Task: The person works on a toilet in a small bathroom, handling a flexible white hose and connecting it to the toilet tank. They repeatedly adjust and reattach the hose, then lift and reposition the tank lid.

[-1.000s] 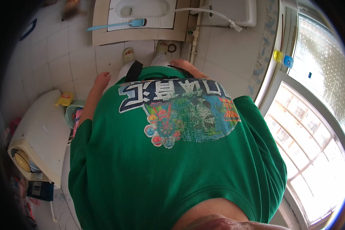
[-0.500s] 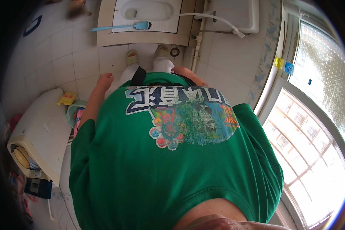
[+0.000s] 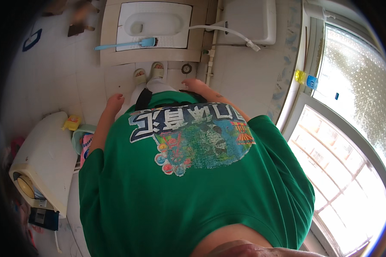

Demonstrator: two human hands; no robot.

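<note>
My left hand [image 3: 115, 103] hangs beside my left hip, fingers loosely bent and apart, with nothing visible in it. My right hand [image 3: 194, 85] is in front of my right hip, its fingers stretched out toward the left, also holding nothing that I can see. Neither hand touches anything apart from possibly my clothing. Ahead of my feet is a white squat toilet [image 3: 180, 42] set in a raised, tiled step. A light blue scrubbing brush [image 3: 131, 44] with dark bristles lies across its near edge, handle pointing left. A white hose [image 3: 227, 31] reaches from the toilet toward the right.
A white cistern [image 3: 255, 21] and a pipe [image 3: 210, 64] stand at the right. A floor drain [image 3: 186, 68] lies near my slippers [image 3: 157, 70]. Left are a bulky white appliance [image 3: 47, 154], a yellow packet [image 3: 72, 123] and a pale green basin [image 3: 78, 139]. A bottle [image 3: 312, 81] is by the window.
My view has shifted, so the toilet and brush sit lower and further left. My left foot has come beside the other. My right hand has swung out from my body.
</note>
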